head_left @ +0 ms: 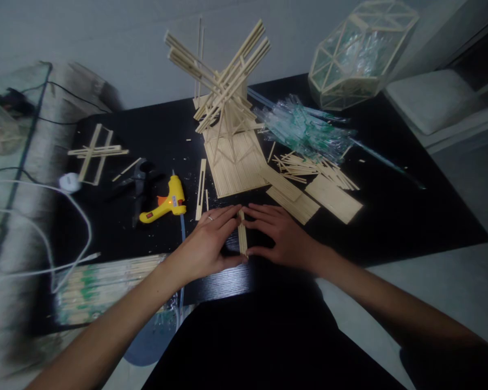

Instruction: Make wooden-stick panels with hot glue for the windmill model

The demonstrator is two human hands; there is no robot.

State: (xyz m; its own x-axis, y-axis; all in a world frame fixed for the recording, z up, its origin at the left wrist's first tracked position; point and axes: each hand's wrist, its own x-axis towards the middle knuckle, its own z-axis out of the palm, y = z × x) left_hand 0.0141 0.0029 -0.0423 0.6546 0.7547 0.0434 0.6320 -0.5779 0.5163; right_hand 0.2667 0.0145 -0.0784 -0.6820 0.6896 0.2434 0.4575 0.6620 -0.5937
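At the black surface's (398, 211) six o'clock, we are gripping slim wooden strips (243, 235) between left hand (211, 238) and right hand (282, 236); a joined stick structure (229, 97) is standing at twelve, loose sticks (325, 169) lying unjoined at two, a glue gun (173, 200) resting at ten.

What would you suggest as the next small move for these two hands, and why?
I would probably press the narrow, pale wooden piece gently from both sides, since the bare left hand and bare right hand flank it on the black table, fingertips by its far end and thumbs by its near end.
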